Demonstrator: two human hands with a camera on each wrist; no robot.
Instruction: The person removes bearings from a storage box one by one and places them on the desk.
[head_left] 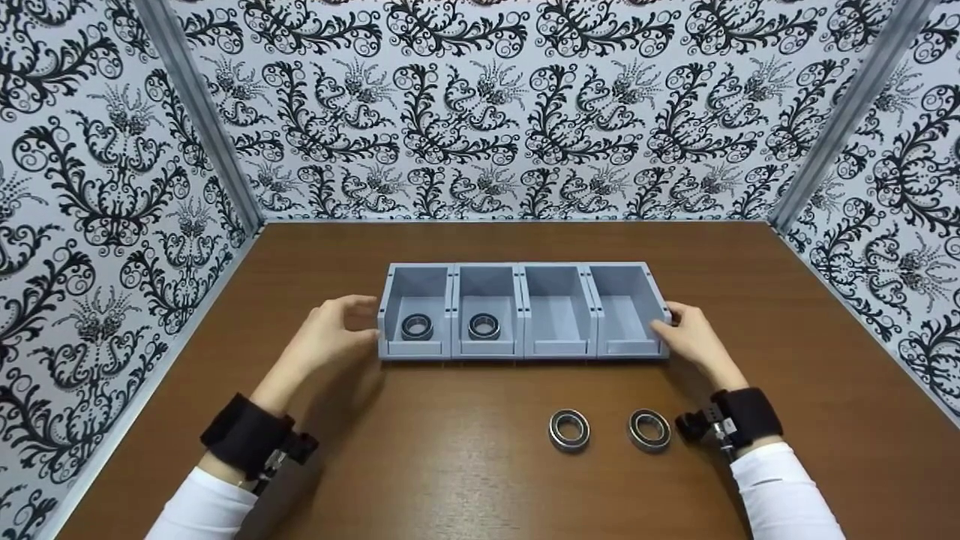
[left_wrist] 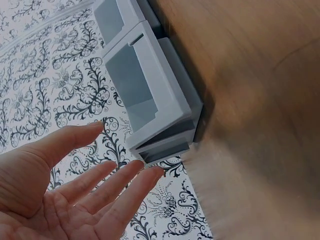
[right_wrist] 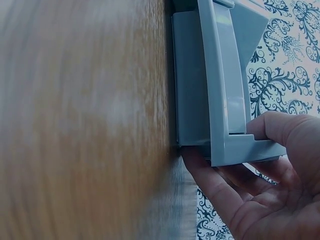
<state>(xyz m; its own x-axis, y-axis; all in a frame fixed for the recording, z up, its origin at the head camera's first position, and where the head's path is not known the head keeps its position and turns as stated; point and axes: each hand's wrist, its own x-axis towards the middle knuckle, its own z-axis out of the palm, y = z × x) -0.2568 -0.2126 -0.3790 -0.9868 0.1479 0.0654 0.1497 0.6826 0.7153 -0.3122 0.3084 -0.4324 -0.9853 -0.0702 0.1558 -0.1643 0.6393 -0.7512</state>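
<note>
The right hand [head_left: 694,337] pinches the smooth, boxy bin [head_left: 560,348]; the left hand [head_left: 327,334], fingers spread, is beside it. Two metal rings [head_left: 569,447] lie before it.

Head view's pretty bright, soft glare on the brown wood-grain tabletop [head_left: 457,480] around six o'clock; left wrist view's kinda dim, right one's bluish, tabletop all blurry toward nine o'clock.

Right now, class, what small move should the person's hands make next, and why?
Probably the right hand should release the row of four light-grey plastic bins and reach for the nearer round black-and-silver metal bearing on the brown wooden table: the two left bins each hold one such bearing, while the two right bins hold none.
</note>
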